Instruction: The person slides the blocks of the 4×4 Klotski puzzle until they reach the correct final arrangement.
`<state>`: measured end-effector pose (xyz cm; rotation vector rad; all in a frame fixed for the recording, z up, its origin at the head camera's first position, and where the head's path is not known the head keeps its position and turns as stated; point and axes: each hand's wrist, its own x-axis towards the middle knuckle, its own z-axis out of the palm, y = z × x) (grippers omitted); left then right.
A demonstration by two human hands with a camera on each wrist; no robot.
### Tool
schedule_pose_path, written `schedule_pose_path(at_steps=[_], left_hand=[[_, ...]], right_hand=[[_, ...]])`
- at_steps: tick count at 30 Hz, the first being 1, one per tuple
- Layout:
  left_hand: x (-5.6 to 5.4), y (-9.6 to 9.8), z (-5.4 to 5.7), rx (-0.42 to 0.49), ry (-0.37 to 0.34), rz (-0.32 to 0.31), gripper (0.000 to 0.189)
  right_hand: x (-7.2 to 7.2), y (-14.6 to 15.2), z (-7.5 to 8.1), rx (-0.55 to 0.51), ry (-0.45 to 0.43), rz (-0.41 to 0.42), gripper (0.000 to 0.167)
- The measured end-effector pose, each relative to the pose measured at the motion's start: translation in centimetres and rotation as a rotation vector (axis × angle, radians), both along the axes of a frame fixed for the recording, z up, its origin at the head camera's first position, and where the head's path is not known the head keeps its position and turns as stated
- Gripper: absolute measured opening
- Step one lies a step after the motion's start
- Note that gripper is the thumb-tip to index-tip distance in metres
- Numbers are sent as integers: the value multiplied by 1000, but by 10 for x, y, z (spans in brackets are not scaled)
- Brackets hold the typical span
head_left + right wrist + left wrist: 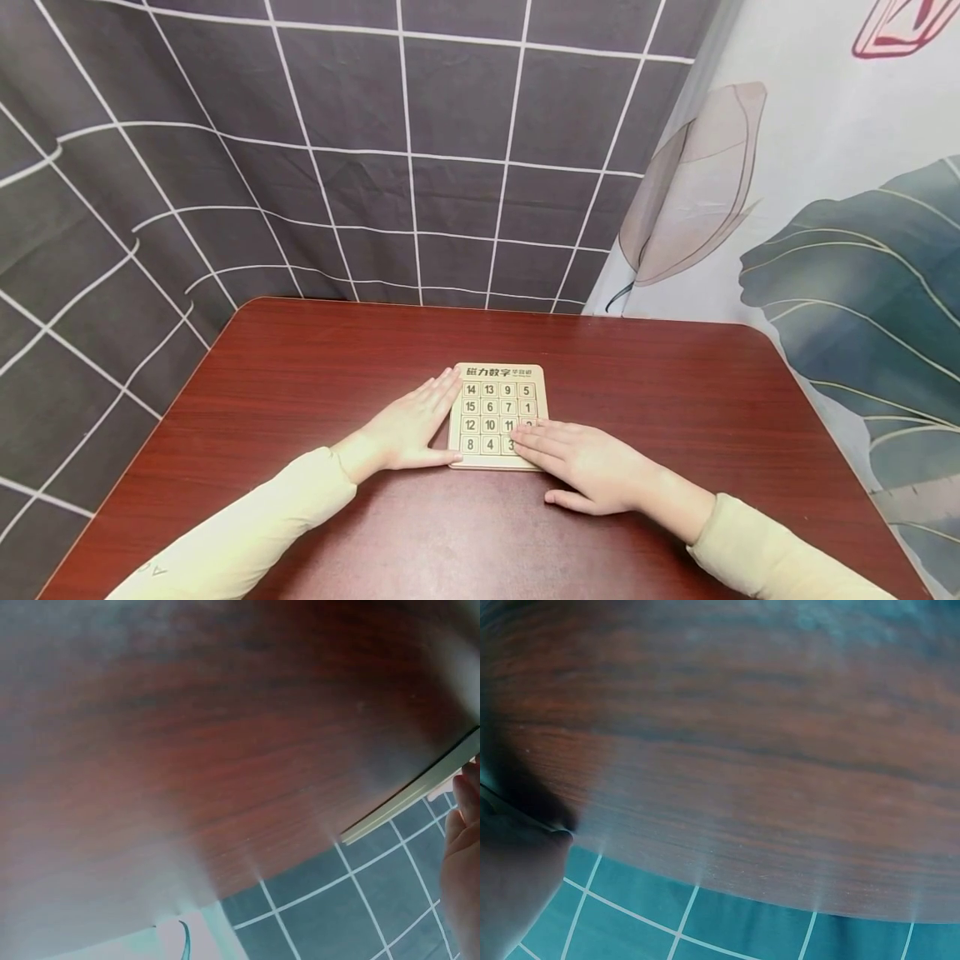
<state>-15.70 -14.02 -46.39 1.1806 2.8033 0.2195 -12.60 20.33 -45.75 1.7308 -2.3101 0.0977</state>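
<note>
A pale number slide puzzle (490,407) lies flat on the red-brown table, its numbered tiles in rows under a line of dark printed characters. My left hand (408,423) rests along its left side, fingers straight and reaching toward the top left corner, thumb at the bottom left corner. From the right, my right hand (581,461) lies with straight fingers over the lower right tiles, covering some of them; its thumb points out over the table. In the right wrist view the edge of the puzzle (420,789) shows beside the right hand's fingers (466,801).
The wood-grain table (360,350) has rounded far corners. Behind it hangs a dark grey curtain (457,192) with a white grid. To the right is a white curtain (795,275) printed with large leaves.
</note>
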Motion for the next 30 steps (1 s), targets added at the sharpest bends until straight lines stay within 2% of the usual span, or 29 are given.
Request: schedule_pose_path(at_steps=[6, 18, 23, 30], left_hand=[[0, -1, 1, -1, 11, -7, 108], [0, -1, 4, 14, 15, -10, 107], [1, -2, 4, 18, 13, -11, 107], [1, -1, 3, 27, 13, -11, 106]], right_hand=[[3, 6, 4, -14, 9, -15, 68], [4, 23, -2, -51, 7, -22, 65], [4, 17, -1, -60, 5, -15, 65], [1, -7, 4, -34, -10, 20, 69]])
